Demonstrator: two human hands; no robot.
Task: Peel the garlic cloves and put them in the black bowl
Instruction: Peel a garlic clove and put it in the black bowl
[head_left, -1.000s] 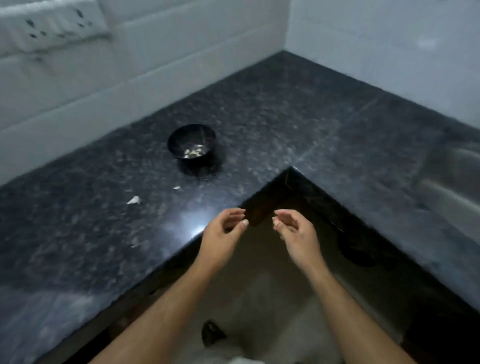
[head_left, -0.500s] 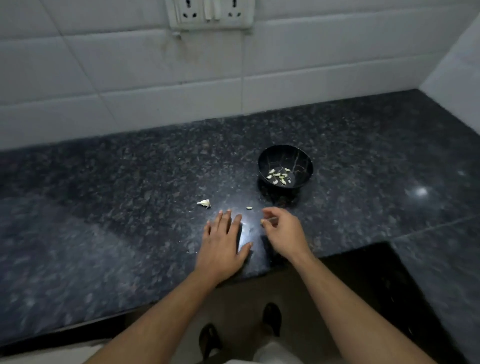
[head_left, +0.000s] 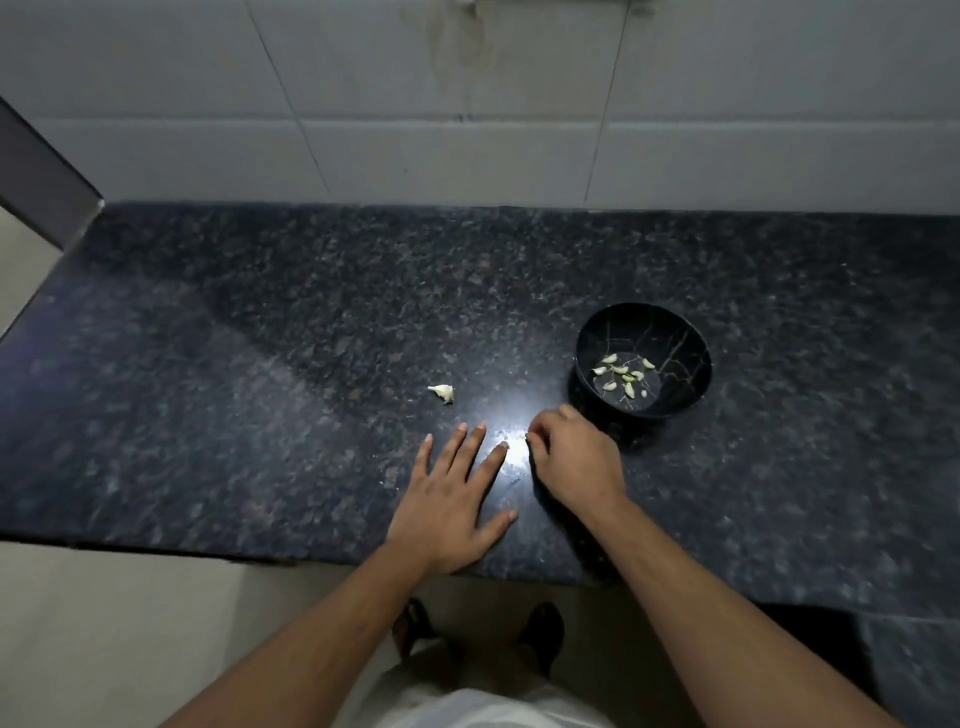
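While left hand (head_left: 448, 506) lies flat, fingers spread, on speckled polished granite counter (head_left: 260, 374), right hand (head_left: 574, 460) curled, grip unclear, round black bowl (head_left: 675, 332) of pale peeled cloves (head_left: 623, 375) just beyond it, papery garlic piece (head_left: 442, 393) beyond left fingertips

I can't read any text, label, brand or number here: nothing on the dark speckled granite counter (head_left: 311, 364), nothing on the white tiled wall (head_left: 415, 104).

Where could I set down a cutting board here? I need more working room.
The countertop is bare left of the garlic piece, out to its left edge, and behind the black bowl toward the tiled wall. It is crowded near the front edge, around the left hand, right hand and bowl.
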